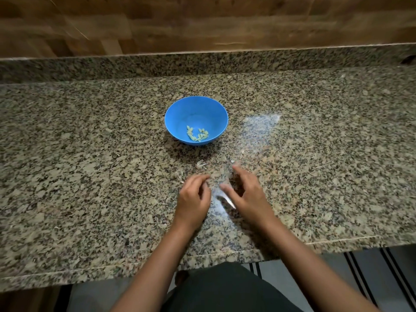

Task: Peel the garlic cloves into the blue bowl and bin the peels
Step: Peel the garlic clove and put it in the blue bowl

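A blue bowl point(196, 120) stands on the granite counter point(90, 154) and holds several pale peeled garlic cloves point(197, 134) near its front wall. A small heap of whitish garlic peels point(201, 164) lies on the counter just in front of the bowl. My left hand point(194, 199) rests on the counter below the peels with its fingers curled loosely; what it holds, if anything, is hidden. My right hand point(246, 194) is beside it, fingers spread, over the counter. The frame is blurred by motion.
A few tiny peel scraps point(181, 175) lie scattered left of my left hand. The counter's front edge point(202, 255) runs just below my forearms. A wooden wall point(202, 23) rises behind a low granite backsplash. Striped floor shows at the lower right.
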`<state>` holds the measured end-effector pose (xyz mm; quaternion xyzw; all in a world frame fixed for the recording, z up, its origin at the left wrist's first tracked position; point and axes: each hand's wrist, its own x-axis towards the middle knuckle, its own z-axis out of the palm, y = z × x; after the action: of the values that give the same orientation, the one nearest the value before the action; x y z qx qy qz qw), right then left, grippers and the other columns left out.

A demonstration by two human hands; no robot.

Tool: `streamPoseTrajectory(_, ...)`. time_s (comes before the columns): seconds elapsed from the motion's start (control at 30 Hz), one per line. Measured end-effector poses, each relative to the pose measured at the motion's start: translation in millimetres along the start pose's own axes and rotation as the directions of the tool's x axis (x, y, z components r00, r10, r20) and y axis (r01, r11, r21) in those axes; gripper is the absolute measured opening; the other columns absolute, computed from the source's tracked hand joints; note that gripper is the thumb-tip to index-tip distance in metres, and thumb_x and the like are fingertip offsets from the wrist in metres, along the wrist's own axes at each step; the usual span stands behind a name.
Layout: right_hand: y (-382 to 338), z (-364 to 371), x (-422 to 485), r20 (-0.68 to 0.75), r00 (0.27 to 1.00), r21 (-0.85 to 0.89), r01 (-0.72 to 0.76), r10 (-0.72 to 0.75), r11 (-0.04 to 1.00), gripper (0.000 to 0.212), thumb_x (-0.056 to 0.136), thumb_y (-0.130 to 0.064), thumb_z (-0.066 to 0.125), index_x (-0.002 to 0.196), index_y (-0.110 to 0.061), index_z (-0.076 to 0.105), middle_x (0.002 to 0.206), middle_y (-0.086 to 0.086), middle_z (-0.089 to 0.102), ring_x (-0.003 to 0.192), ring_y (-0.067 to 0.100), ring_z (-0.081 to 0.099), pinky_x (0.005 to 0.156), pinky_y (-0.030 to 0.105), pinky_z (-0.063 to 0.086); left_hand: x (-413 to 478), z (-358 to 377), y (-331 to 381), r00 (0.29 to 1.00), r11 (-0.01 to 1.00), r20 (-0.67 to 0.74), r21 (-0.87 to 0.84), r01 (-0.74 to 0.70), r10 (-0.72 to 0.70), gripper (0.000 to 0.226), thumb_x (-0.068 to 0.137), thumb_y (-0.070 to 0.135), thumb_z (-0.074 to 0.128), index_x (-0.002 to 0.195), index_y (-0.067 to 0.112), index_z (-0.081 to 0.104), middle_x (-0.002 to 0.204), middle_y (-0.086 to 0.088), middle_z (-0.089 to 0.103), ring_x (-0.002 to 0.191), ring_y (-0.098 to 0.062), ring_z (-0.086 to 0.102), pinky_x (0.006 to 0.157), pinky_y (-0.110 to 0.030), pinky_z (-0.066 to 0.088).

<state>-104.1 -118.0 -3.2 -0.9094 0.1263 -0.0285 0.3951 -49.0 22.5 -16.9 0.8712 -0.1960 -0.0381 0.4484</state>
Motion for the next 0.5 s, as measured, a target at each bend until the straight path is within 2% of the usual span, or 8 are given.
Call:
streamPoseTrajectory(0.03,-1,6,-4,0.069,0.997,-0.112,0.044,-0.037,0.993,0.082,0.086,-0.061,0.041,0.149,-0.018,0.012,0.154,-0.002,0.016,0.141,0.011,0.015,0.116,0.032,0.018,-5,-1,-2,0.999,1.0,-0.027,-0.005,0.019,-0.019,0.031,0.095,0.009,0.046,0.125,0.006,0.055,0.124,-0.004,0.056,0.112,-0.012,0.053,0.095,-0.013,0.042)
streamPoseTrajectory(0.1,0,17,-6,0.175,0.984,-0.361,0.105,-0.043,0.926,0.096,0.081,-0.074,0.027,0.145,-0.017,-0.018,0.154,-0.001,-0.019,0.142,0.011,-0.013,0.118,0.031,-0.001,-9,-4,-3,0.993,0.996,-0.085,-0.04,0.074,-0.077,0.033,0.097,0.013,0.044,0.128,0.008,0.052,0.129,-0.005,0.053,0.116,-0.015,0.052,0.097,-0.024,0.044)
streamPoseTrajectory(0.13,2,22,-5,0.201,0.979,-0.448,0.111,-0.021,0.887,0.097,0.082,-0.076,0.022,0.14,-0.015,-0.028,0.15,0.001,-0.029,0.14,0.014,-0.021,0.116,0.032,-0.008,-9,-5,-3,0.989,0.994,-0.112,-0.056,0.092,-0.098,0.033,0.097,0.014,0.044,0.128,0.008,0.052,0.129,-0.005,0.053,0.116,-0.015,0.052,0.096,-0.026,0.045)
streamPoseTrajectory(0.2,0,26,3,0.211,0.977,-0.525,0.098,0.018,0.846,0.095,0.082,-0.077,0.012,0.136,-0.013,-0.033,0.147,0.005,-0.036,0.138,0.017,-0.028,0.114,0.033,-0.014,-8,-7,-3,0.982,0.991,-0.141,-0.07,0.114,-0.123,0.033,0.097,0.015,0.044,0.129,0.009,0.051,0.13,-0.004,0.052,0.116,-0.013,0.05,0.096,-0.026,0.044)
streamPoseTrajectory(0.27,-2,29,20,0.182,0.983,-0.534,0.095,0.005,0.84,0.093,0.085,-0.076,0.008,0.14,-0.011,-0.029,0.149,0.008,-0.032,0.139,0.019,-0.026,0.115,0.035,-0.013,-6,-7,-4,0.978,0.988,-0.15,-0.075,0.135,-0.145,0.034,0.097,0.018,0.044,0.13,0.01,0.051,0.131,-0.004,0.052,0.119,-0.013,0.049,0.099,-0.029,0.044)
streamPoseTrajectory(0.37,-1,37,51,0.126,0.988,-0.514,0.139,-0.086,0.846,0.086,0.091,-0.069,0.014,0.147,-0.01,-0.016,0.154,0.009,-0.019,0.144,0.021,-0.014,0.116,0.034,-0.009,0,-6,-5,0.973,0.983,-0.153,-0.089,0.161,-0.173,0.035,0.097,0.019,0.044,0.131,0.01,0.051,0.134,-0.005,0.05,0.121,-0.015,0.048,0.1,-0.029,0.042)
streamPoseTrajectory(0.43,-5,40,67,0.115,0.977,-0.47,0.211,-0.177,0.857,0.076,0.095,-0.059,0.024,0.15,-0.011,0.003,0.157,0.013,0.004,0.145,0.025,0.006,0.118,0.039,0.003,4,-6,-5,0.965,0.98,-0.183,-0.107,0.168,-0.185,0.035,0.097,0.017,0.045,0.13,0.009,0.051,0.133,-0.005,0.05,0.12,-0.014,0.049,0.096,-0.022,0.04)
streamPoseTrajectory(0.5,-11,41,73,0.102,0.956,-0.405,0.292,-0.274,0.866,0.061,0.096,-0.05,0.031,0.144,-0.012,0.032,0.144,0.017,0.038,0.134,0.032,0.035,0.112,0.046,0.029,5,-7,-6,0.96,0.979,-0.206,-0.105,0.172,-0.191,0.035,0.097,0.016,0.045,0.13,0.009,0.052,0.134,-0.004,0.05,0.117,-0.009,0.047,0.092,-0.013,0.036)
